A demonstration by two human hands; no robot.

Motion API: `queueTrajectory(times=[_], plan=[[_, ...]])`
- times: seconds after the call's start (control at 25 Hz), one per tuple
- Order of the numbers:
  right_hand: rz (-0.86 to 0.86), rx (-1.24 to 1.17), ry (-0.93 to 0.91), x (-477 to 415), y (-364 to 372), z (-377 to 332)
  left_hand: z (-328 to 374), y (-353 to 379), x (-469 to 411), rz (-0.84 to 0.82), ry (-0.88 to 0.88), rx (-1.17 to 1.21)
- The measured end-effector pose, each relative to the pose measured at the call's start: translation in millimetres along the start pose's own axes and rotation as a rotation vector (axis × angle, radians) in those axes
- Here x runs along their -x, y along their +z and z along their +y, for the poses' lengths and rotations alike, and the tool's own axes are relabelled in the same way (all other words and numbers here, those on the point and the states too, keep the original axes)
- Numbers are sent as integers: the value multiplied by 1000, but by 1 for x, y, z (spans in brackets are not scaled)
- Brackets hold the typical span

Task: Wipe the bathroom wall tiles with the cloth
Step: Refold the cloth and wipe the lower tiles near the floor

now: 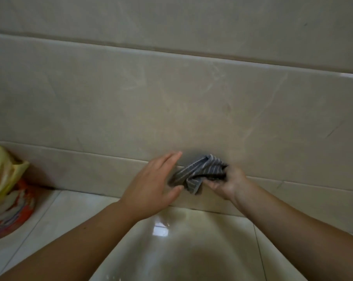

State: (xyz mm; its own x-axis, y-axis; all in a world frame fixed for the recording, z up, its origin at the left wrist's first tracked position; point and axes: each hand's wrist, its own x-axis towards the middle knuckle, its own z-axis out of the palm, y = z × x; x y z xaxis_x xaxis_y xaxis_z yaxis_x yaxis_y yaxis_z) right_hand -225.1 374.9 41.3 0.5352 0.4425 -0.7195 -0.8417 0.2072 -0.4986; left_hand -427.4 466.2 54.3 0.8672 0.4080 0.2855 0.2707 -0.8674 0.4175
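Observation:
A crumpled grey striped cloth (197, 172) hangs low in front of the beige wall tiles (171, 102), just above the floor line. My right hand (226, 182) grips its right end, fingers curled round the fabric. My left hand (153, 184) reaches in from the left with straight fingers; its thumb lies at the cloth's lower left edge and its fingertips point toward the wall. Part of the cloth is hidden behind my left hand.
A red-and-white patterned container with a yellow plastic bag (5, 179) in it stands on the floor at the left, by the wall. Glossy light floor tiles (171, 240) fill the foreground between my forearms.

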Motion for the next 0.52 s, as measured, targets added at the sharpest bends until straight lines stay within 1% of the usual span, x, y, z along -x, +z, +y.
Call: queueTrajectory(times=[0.04, 0.08, 0.12, 0.16, 0.2, 0.24, 0.28, 0.32, 0.4, 0.44, 0.52], plan=[[-182, 40, 55, 12, 1, -4, 2, 0, 1, -27, -50, 72], [-197, 79, 32, 25, 7, -4, 5, -1, 0, -34, -95, 129], [-231, 111, -8, 20, 9, -5, 6, -2, -1, -33, -136, 178], [-275, 171, 21, 39, 13, -5, 8, -4, -3, -26, -169, 224], [-370, 242, 36, 48, 18, -4, 9, -6, -5, -12, -185, 265], [-415, 323, 56, 56, 19, -4, 9, -9, -7, -2, -180, 298], [-515, 389, 100, 61, 17, -3, 9, -12, -7, 1, -166, 317], [-561, 448, 143, 69, 15, -4, 10, -16, -6, 3, -154, 327], [-629, 467, 172, 75, 9, -10, 12, -25, -3, 40, -145, 337], [-668, 462, 175, 75, 7, -13, 14, -29, -1, 67, -155, 353], [-675, 537, 162, 78, 6, -17, 17, -40, 1, 102, -217, 405]])
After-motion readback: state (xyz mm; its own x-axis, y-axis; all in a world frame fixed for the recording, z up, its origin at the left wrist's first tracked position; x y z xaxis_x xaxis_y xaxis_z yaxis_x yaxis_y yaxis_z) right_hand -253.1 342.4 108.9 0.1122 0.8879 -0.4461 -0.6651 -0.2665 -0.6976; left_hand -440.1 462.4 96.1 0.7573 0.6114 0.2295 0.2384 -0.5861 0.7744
